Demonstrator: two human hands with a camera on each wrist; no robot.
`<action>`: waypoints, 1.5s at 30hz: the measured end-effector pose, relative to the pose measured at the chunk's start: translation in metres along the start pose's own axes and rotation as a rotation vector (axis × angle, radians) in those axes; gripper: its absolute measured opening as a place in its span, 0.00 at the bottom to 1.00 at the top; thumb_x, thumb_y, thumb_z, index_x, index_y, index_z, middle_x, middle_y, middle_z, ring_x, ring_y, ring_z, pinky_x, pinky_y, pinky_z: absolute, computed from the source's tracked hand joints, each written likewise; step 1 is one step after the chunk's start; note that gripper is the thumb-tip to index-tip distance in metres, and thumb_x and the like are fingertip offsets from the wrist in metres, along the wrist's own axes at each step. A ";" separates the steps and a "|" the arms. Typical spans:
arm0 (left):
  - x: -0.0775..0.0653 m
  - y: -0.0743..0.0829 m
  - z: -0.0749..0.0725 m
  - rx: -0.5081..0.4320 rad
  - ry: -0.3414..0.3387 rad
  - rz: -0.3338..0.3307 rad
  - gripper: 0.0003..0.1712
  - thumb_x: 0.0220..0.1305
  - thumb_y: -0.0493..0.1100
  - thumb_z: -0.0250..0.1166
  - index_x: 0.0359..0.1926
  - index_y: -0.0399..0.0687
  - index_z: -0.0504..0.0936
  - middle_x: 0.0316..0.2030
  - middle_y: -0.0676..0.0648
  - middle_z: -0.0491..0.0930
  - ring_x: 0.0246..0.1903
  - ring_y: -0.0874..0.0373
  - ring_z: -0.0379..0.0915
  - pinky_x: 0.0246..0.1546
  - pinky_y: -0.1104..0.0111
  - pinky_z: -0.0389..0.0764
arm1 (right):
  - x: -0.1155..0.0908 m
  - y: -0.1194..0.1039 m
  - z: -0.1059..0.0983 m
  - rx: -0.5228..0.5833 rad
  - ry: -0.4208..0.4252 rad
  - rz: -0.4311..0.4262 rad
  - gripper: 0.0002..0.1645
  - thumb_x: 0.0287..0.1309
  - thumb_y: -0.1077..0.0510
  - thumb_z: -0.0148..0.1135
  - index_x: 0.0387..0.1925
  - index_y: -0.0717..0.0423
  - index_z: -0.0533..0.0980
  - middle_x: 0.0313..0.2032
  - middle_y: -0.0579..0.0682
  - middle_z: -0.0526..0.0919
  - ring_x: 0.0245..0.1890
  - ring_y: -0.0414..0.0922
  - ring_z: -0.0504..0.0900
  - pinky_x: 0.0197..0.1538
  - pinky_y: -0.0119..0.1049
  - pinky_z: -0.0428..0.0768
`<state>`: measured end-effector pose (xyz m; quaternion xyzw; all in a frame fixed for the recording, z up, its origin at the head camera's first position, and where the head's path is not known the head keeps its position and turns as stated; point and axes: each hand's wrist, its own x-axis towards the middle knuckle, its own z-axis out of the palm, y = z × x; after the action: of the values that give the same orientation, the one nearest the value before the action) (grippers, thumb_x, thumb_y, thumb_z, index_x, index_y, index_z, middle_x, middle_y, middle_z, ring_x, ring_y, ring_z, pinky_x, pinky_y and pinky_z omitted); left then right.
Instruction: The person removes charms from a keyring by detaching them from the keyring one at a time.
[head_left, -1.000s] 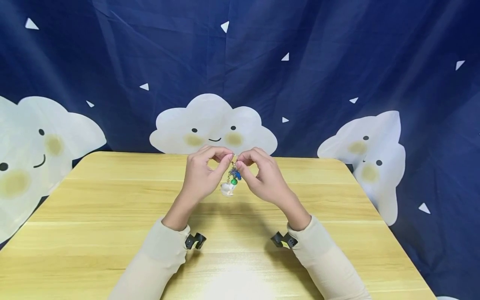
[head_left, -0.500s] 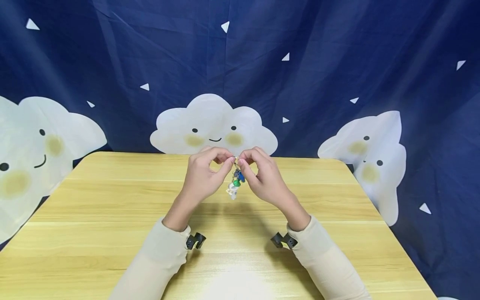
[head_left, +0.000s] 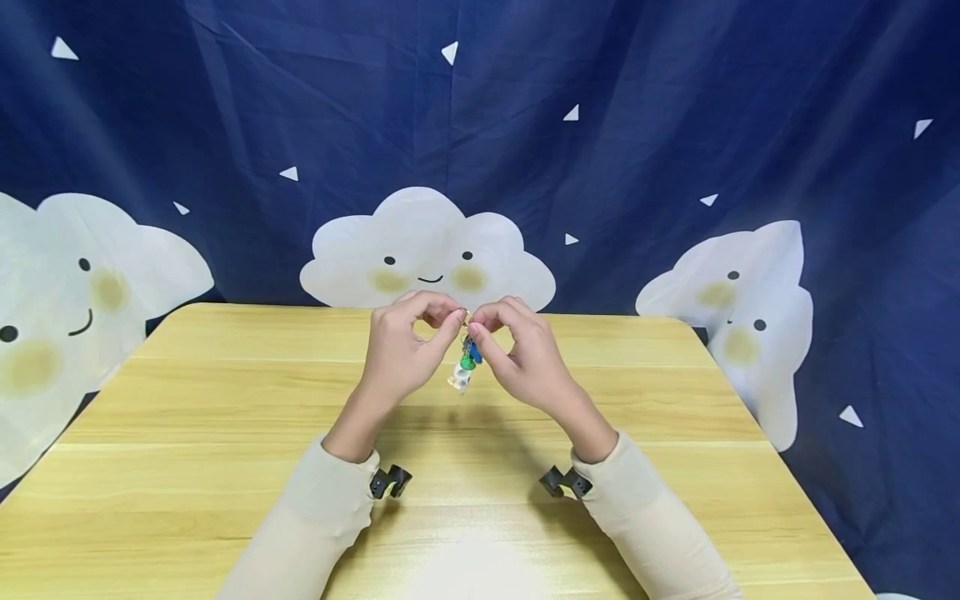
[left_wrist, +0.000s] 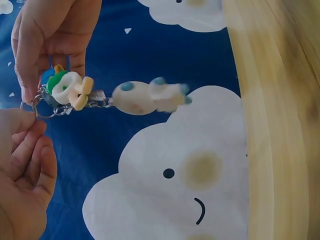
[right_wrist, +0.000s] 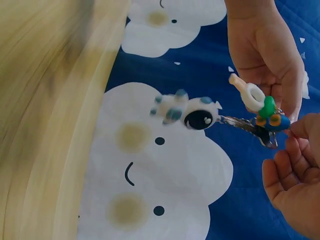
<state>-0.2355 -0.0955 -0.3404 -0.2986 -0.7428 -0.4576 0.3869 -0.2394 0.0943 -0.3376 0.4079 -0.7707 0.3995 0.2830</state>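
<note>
A dark blue backdrop [head_left: 375, 92] rises behind everything, printed with a smiling white cloud [head_left: 427, 246]. In front of it spreads the pale wooden bench [head_left: 225, 408], its far corners rounded. The hands work above the far part of its top, nearer the back edge than the sides; wood stretches out left and right of the arms, so sideways travel looks roomy, while the backdrop limits a forward reach. Two light sleeves [head_left: 300, 525] come in from the near side.

The left hand [head_left: 401, 350] and right hand [head_left: 531, 354] meet at mid-view, each with thumb and forefinger pinching at the top of one small keychain [head_left: 468, 363], which hangs in the air between and below them, apart from the wood.

Its largest part, a white figure [right_wrist: 192, 112] with a dark visor, dangles lowest and is blurred in the wrist views, so it probably swings freely. Next is a shorter charm [left_wrist: 65, 86] in green, white and peach, close under the fingers. Both look light, hard and smooth, perhaps slippery, and awkward to steady. The chain [left_wrist: 104, 102] should fold limply. Smallest and likely stiffest is the metal ring [left_wrist: 33, 104]; its thin rim seems the best hold, taken with the fingertips from opposite sides.
</note>
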 end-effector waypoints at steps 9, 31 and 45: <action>0.001 -0.002 -0.004 0.033 -0.012 0.037 0.03 0.63 0.36 0.72 0.37 0.40 0.88 0.27 0.48 0.85 0.30 0.56 0.80 0.34 0.65 0.82 | 0.000 -0.003 0.001 0.011 -0.008 -0.012 0.03 0.66 0.68 0.64 0.40 0.62 0.78 0.33 0.51 0.80 0.35 0.44 0.79 0.41 0.38 0.79; 0.003 0.002 -0.007 -0.073 0.021 -0.063 0.04 0.64 0.36 0.72 0.38 0.39 0.89 0.27 0.49 0.86 0.26 0.59 0.79 0.32 0.64 0.80 | -0.001 -0.002 0.001 0.015 -0.035 0.039 0.06 0.69 0.64 0.61 0.42 0.62 0.81 0.35 0.50 0.83 0.37 0.43 0.81 0.42 0.38 0.80; 0.003 0.005 -0.007 -0.111 -0.028 -0.126 0.02 0.66 0.36 0.71 0.37 0.41 0.89 0.30 0.50 0.87 0.32 0.59 0.81 0.38 0.69 0.81 | -0.001 0.008 0.000 0.107 -0.114 0.183 0.11 0.71 0.62 0.62 0.49 0.61 0.84 0.38 0.49 0.86 0.39 0.41 0.82 0.46 0.37 0.82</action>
<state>-0.2314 -0.0998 -0.3339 -0.2788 -0.7388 -0.5174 0.3297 -0.2455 0.0971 -0.3412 0.3724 -0.7969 0.4406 0.1790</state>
